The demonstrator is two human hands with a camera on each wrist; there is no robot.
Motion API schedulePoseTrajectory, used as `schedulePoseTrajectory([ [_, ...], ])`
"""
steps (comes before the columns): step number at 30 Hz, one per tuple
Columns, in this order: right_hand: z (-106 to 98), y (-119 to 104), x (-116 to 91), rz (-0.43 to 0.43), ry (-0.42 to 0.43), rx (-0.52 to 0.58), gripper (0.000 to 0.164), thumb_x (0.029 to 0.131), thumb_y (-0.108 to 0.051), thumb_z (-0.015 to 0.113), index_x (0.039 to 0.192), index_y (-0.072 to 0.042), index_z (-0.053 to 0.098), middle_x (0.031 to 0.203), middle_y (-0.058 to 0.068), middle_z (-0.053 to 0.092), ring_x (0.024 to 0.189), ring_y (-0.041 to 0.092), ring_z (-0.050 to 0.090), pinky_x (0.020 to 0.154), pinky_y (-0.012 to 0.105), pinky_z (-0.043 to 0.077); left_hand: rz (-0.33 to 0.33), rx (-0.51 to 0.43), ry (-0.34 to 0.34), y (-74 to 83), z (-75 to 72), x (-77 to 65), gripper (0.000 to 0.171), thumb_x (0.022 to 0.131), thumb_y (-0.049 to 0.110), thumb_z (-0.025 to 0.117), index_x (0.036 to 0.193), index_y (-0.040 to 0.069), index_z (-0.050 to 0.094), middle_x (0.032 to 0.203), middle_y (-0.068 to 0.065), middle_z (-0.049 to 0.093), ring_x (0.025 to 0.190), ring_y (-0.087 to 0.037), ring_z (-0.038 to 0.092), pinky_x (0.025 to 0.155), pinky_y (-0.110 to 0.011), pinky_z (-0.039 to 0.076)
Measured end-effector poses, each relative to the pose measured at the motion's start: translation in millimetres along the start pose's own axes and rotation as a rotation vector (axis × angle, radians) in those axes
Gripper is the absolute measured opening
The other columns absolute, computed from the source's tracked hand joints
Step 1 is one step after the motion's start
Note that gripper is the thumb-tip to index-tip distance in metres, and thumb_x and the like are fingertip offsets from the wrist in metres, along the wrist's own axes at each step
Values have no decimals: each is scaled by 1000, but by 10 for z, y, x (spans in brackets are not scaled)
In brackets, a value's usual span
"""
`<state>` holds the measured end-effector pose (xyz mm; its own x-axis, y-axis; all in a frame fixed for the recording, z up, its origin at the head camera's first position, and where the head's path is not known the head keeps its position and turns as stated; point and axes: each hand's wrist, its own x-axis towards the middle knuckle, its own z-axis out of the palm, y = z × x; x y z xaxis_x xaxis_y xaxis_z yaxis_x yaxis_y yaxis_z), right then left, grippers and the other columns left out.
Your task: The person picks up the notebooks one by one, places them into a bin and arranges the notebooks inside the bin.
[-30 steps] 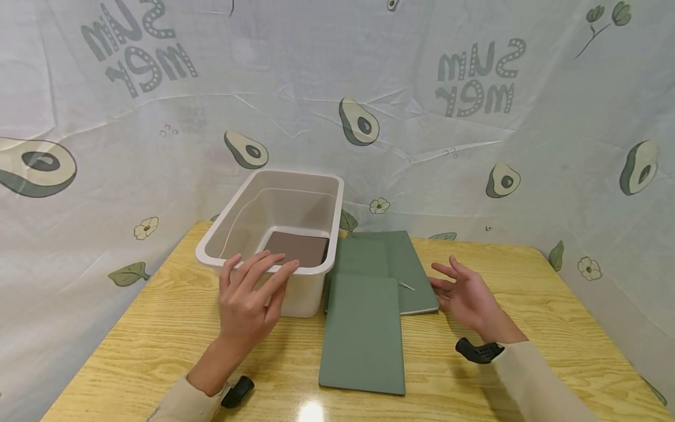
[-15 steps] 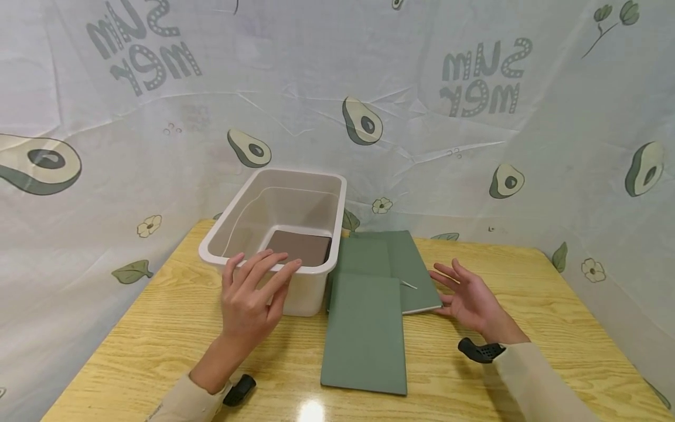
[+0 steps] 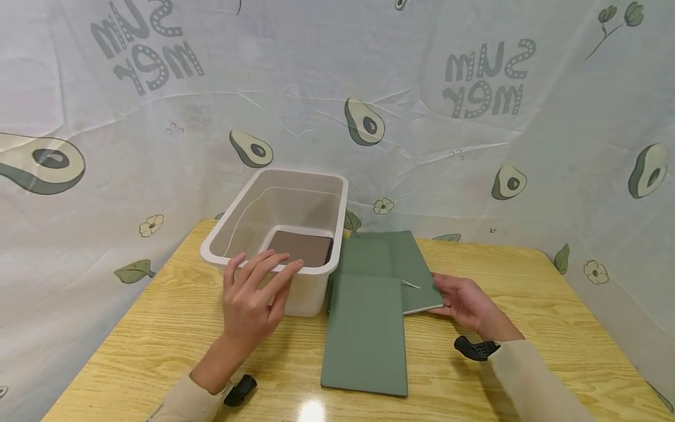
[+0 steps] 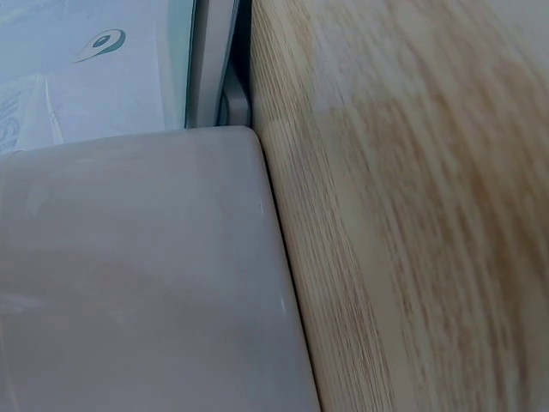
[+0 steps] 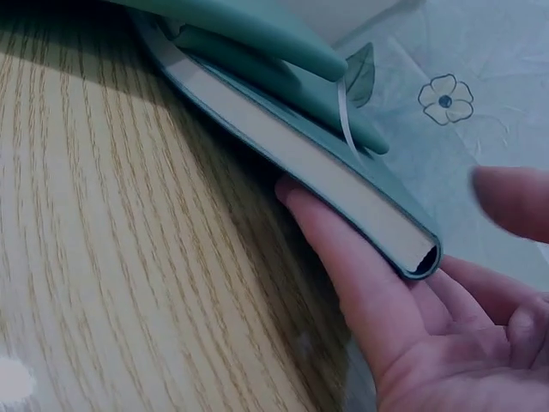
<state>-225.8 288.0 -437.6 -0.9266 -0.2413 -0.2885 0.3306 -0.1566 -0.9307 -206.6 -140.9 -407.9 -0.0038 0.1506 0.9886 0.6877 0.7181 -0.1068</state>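
In the head view my left hand [image 3: 250, 302] rests its fingertips on the near rim of a beige plastic bin [image 3: 211, 249], the thumb outside it. A brown flat item with a dark edge [image 3: 303, 247] lies inside. To the right, green notebooks [image 3: 364, 337] overlap in a loose pile. My right hand [image 3: 471, 305] is at the near right corner of the lowest notebook [image 5: 317, 163]. The right wrist view shows fingers under this notebook, touching its lower cover, and the thumb raised apart from it. The left wrist view shows the bin's wall [image 4: 146, 266] but no hand.
A wood-grain table [image 3: 527, 281] carries everything. Behind it hangs a pale cloth [image 3: 295, 76] printed with avocados. A thin white ribbon [image 3: 410, 283] sticks out from the pile. The bin stands close beside the notebooks.
My right hand's thumb has come down from its raised pose toward the notebook's edge. My left hand stays on the bin's rim. The whole view has shifted slightly.
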Motion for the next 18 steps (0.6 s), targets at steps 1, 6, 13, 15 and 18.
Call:
schedulePoseTrajectory([
  [1, -2, 6, 2, -5, -3, -17, 66, 116, -21, 41, 169, 2, 9, 157, 19, 49, 113, 16, 76, 99, 44, 60, 0, -1, -1, 1, 0, -1, 23, 104, 20, 63, 110, 14, 85, 107, -13, 80, 102, -37, 73, 96, -61, 40],
  [6, 20, 11, -13, 8, 5, -10, 69, 112, -8, 45, 169, 0, 6, 142, 14, 63, 111, 19, 77, 95, 43, 62, 1, -1, 3, 2, 1, 1, 23, 105, 20, 63, 109, 14, 85, 106, -13, 80, 102, -38, 73, 95, -61, 40],
  [13, 63, 38, -15, -5, 53, -22, 71, 109, -2, 51, 169, 0, 14, 135, 3, 70, 107, 17, 78, 93, 44, 63, 6, 1, 15, 3, 5, 6, 23, 104, 20, 63, 108, 14, 85, 105, -13, 80, 100, -38, 73, 95, -60, 41],
  [15, 65, 53, -7, -16, 63, -30, 70, 108, -1, 51, 169, 1, 15, 138, 4, 68, 106, 16, 78, 92, 44, 63, 8, 2, 16, 1, 7, 5, 23, 104, 20, 63, 108, 14, 85, 105, -13, 80, 99, -38, 73, 95, -60, 41],
  [18, 69, 65, 1, -32, 68, -36, 71, 107, -1, 51, 168, 2, 15, 139, 4, 68, 105, 16, 78, 90, 44, 64, 10, 4, 19, -1, 9, 3, 23, 104, 20, 63, 108, 14, 85, 105, -13, 80, 99, -37, 74, 95, -60, 41],
])
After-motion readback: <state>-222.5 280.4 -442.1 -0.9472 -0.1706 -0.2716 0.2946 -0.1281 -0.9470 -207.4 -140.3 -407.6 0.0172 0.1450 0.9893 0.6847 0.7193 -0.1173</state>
